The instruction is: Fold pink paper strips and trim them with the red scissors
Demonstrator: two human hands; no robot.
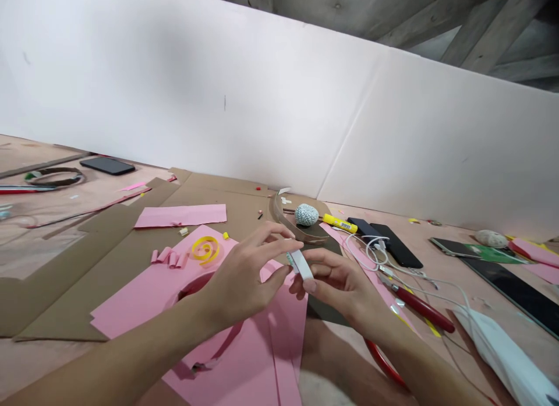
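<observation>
White paper strip (300, 264) was pinched between the left hand (244, 275) and right hand (336, 283), above a pink paper sheet (262, 377). It looked light and flimsy, so a gentle hold at its edges seemed best.

Desk lot: one yellow glue stick (340, 223) just beside a speckled stone (306, 215); white charging cables (370, 250) lying across a black phone (399, 247); red-handled scissors (423, 308). Farther left: a second black phone (107, 165), a pink paper sheet (180, 216) and brown cardboard (89, 278). Behind: white partition boards (218, 85).
</observation>
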